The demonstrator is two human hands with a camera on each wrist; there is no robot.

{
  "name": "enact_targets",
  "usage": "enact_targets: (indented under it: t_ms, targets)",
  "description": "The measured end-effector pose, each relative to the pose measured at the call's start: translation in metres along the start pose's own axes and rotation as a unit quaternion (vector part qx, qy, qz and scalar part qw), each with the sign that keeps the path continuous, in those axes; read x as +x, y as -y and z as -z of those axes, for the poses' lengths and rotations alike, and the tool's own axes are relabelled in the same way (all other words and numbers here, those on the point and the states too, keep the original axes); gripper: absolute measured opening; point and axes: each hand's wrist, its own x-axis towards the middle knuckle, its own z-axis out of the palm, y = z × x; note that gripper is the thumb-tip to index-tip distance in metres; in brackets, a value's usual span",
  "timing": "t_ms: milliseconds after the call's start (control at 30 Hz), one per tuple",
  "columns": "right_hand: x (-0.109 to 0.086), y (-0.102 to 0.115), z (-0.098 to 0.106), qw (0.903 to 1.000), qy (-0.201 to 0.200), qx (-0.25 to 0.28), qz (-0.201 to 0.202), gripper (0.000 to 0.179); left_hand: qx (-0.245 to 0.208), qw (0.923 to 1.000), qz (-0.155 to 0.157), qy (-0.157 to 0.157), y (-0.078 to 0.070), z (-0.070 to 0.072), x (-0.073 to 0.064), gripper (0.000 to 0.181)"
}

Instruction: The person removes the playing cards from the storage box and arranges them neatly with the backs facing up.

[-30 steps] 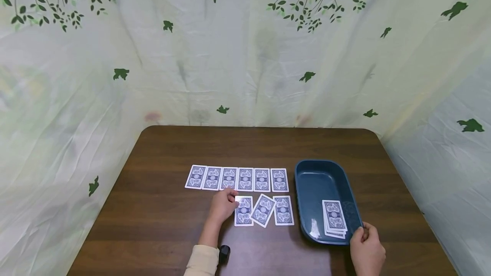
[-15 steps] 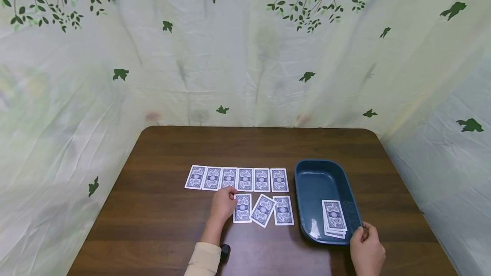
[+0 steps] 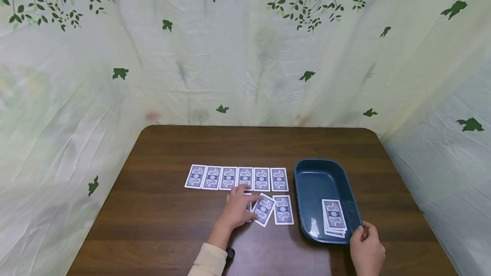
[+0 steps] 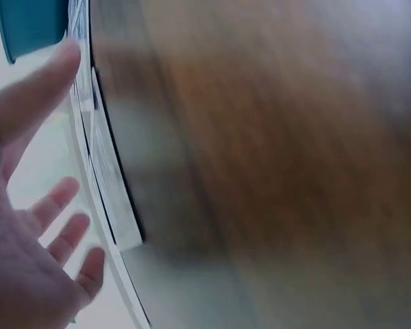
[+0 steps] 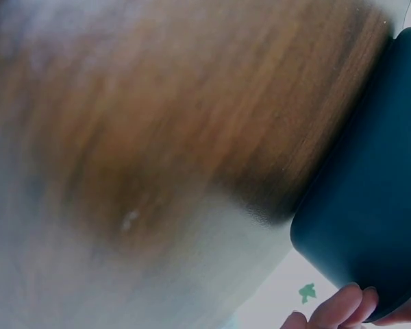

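In the head view, my left hand (image 3: pixel 235 208) spreads over the near row of face-down playing cards. Its index finger and thumb reach the left side of a tilted playing card (image 3: pixel 265 210). The card left of that is mostly hidden under the hand; a straight card (image 3: pixel 283 210) lies to the right. The left wrist view shows this hand's fingers apart, beside the cards' edges (image 4: pixel 116 185). My right hand (image 3: pixel 367 248) grips the near right corner of a dark blue tray (image 3: pixel 312 188), fingers at its wall in the right wrist view. Several stacked cards (image 3: pixel 335 215) lie inside.
Behind the near row, several face-down cards (image 3: pixel 229 178) form a straight line. All this lies on a brown wooden table (image 3: pixel 161 208). A pale curtain (image 3: pixel 238 54) with leaf prints hangs around the table's far side.
My left hand first shifts the left card of the near row slightly upward. It then lets go, opens out and moves right to the tilted card. My right hand stays at the tray.
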Motion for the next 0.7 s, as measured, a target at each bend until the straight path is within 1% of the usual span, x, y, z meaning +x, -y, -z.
enact_targets:
  t_ms: [33, 100, 167, 233, 300, 433, 500, 567, 633, 700]
  targets:
    - [0.0, 0.0, 0.0, 1.0, 0.001, 0.0, -0.001, 0.028, 0.014, 0.9997, -0.007, 0.018, -0.002, 0.0, 0.0, 0.051]
    - [-0.001, 0.0, 0.001, 1.0, 0.003, 0.001, -0.003, 0.028, 0.033, 0.9985, -0.008, 0.043, -0.006, 0.001, -0.001, 0.055]
    - [-0.001, -0.001, 0.001, 1.0, 0.005, 0.001, -0.005, 0.029, 0.049, 0.9975, -0.007, 0.052, -0.009, 0.001, -0.001, 0.056]
    - [-0.001, -0.001, 0.002, 0.9999, 0.008, 0.0, -0.008, 0.029, 0.055, 0.9972, -0.002, 0.05, -0.011, 0.001, -0.002, 0.056]
    - [0.0, -0.002, 0.002, 0.9999, 0.009, 0.0, -0.009, 0.029, 0.053, 0.9978, 0.002, 0.041, -0.012, 0.0, -0.003, 0.056]
    - [0.001, -0.001, 0.002, 1.0, 0.006, 0.0, -0.007, 0.029, 0.034, 0.9991, 0.011, 0.025, -0.017, 0.002, -0.003, 0.055]
    - [0.001, -0.001, 0.002, 1.0, 0.003, 0.002, -0.005, 0.028, 0.022, 0.9995, 0.009, 0.02, -0.023, 0.006, 0.001, 0.053]
    - [0.001, -0.001, 0.002, 1.0, 0.0, 0.004, -0.002, 0.028, 0.01, 0.9998, 0.001, 0.016, -0.033, 0.013, 0.009, 0.05]
    - [0.001, 0.0, 0.002, 1.0, 0.001, 0.005, 0.002, 0.028, 0.005, 0.9998, -0.014, 0.016, -0.047, 0.021, 0.02, 0.048]
    - [0.001, 0.0, 0.002, 1.0, 0.005, 0.005, 0.002, 0.029, 0.0, 0.999, -0.041, 0.016, -0.06, 0.027, 0.033, 0.044]
